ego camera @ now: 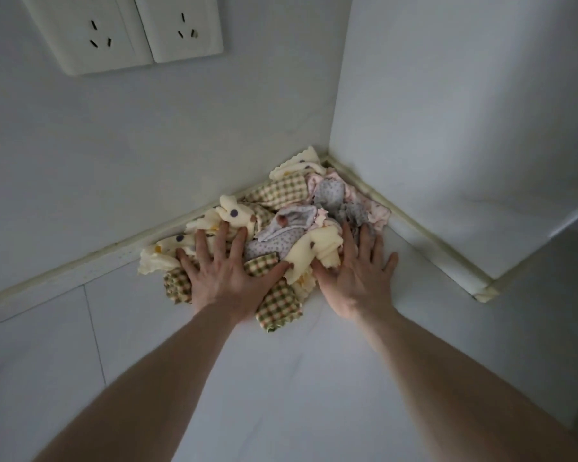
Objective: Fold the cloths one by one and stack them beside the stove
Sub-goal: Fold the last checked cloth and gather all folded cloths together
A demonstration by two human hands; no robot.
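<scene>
1. Cloths (281,225) lie in a crumpled, unfolded heap at the centre of the frame, pushed into the corner where two pale walls meet the countertop (281,378).
2. Several patterns show in the heap: cream cloth with dark dots (317,251) on the left and in the middle, green-and-cream checked cloth (279,303) at the near edge and again toward the back, grey cloth with small flecks (274,238) in the middle, and pinkish cloth (377,210) at the right, against the wall.
3. Left hand (226,278) lies flat on the near left part of the heap, fingers straight and spread, palm down on the checked and cream cloths; it grasps nothing.
4. Right hand (356,278) lies flat at the near right edge of the heap, fingers spread and straight, thumb touching the cream dotted cloth, outer fingers on the countertop; it too grasps nothing.
5. Both bare forearms reach up from the bottom of the frame toward the centre.
6. Two white wall sockets (127,31) sit side by side on the wall at the upper left of the frame.
7. A yellowed sealing strip (80,261) runs along the joint between walls and countertop, from the left edge into the corner and out again toward the right.
</scene>
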